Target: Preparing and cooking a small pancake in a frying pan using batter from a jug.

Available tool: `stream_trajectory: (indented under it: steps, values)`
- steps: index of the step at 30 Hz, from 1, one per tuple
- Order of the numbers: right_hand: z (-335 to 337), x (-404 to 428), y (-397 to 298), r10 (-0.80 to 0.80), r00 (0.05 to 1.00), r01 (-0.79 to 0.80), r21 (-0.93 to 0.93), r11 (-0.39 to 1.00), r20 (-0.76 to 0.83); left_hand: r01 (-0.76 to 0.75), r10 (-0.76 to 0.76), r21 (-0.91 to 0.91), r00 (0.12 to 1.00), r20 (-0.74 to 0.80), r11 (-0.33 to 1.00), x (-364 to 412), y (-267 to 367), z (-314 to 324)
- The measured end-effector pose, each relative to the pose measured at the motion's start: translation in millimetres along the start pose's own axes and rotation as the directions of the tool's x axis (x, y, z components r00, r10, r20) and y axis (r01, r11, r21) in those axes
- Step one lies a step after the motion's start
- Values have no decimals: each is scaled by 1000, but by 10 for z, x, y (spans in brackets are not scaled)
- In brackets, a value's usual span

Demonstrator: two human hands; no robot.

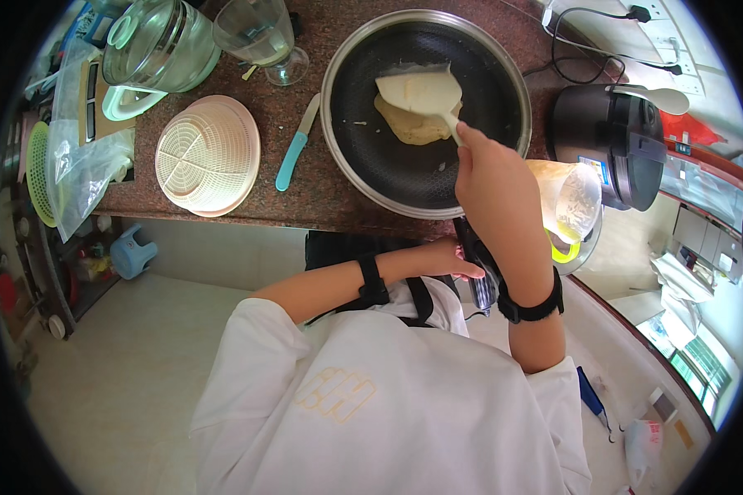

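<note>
My right hand (492,170) is closed around the handle of a cream-coloured spatula (418,91). The spatula's broad blade is over a pale, flat pancake-like piece of food (415,128), covering its upper part; whether they touch is hard to tell. The food lies in a black frying pan (381,176) with a honeycomb-patterned inside and a metal rim. My left hand (449,260) is at the pan's dark handle (480,281) near the counter's front edge, its fingers partly hidden by the handle, which it grips.
Left of the pan on the granite counter (272,210) lie a knife with a turquoise handle (291,161), an upturned pink plastic colander (207,158), a glass goblet (257,37) and a glass pitcher (161,52). On the right stand a plastic cup (577,198) and a dark rice cooker (600,136).
</note>
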State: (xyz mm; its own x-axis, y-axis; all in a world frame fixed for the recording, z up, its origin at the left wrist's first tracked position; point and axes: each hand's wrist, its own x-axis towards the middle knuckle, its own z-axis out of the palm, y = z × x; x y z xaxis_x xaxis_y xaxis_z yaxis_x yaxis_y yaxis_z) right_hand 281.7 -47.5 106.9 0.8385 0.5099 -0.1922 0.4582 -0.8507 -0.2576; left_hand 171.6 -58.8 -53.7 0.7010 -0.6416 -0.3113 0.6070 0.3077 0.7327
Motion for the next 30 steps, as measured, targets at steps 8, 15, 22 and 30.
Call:
stream_trajectory:
  steps: [8, 15, 22, 30]
  values:
    - [154, 182, -46, 36, 999, -35, -29, 999, 25, 51, -50, 25, 997, -62, 998, -62, 93, 15]
    - [3, 48, -29, 69, 997, -70, 31, 997, 29, -59, 60, 54, 998, -16, 997, 46, -69, -3]
    - [115, 225, -122, 36, 998, -35, -22, 999, 49, -103, 98, -93, 994, -53, 990, 4, -97, 24]
    - [-66, 3, -78, 72, 996, -73, 12, 997, 52, -3, 1, -162, 1000, -14, 987, -63, -13, 32]
